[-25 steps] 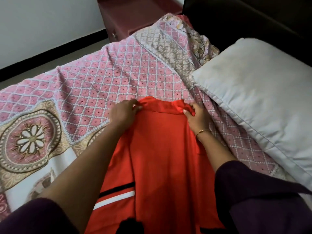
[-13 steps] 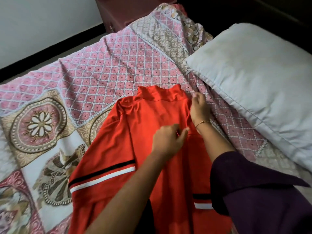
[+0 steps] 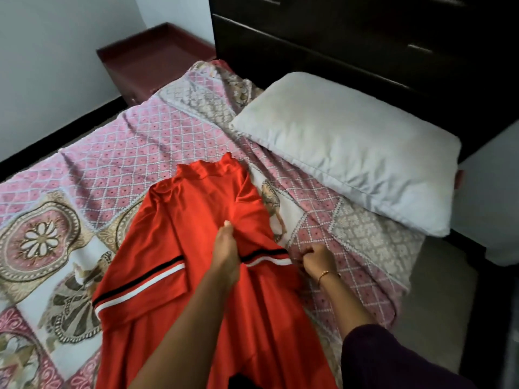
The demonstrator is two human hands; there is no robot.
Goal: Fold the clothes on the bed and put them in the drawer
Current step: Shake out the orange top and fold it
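The left hand [image 3: 226,252] lies on the middle of the red shirt [image 3: 179,248], its fingers straight and close together, pressing the cloth flat. The right hand [image 3: 316,258] curls its fingers, pinching the end of the shirt's right sleeve by the black and white stripe. The shirt is spread on the bed [image 3: 112,169], collar pointing toward the headboard [image 3: 351,46], left sleeve lying out to the side. A patterned pink bedspread covers the bed. A pale pillow [image 3: 351,153] rests near the shirt's right, apart from it. A dark red bedside cabinet [image 3: 151,63] stands beyond the bed's far corner.
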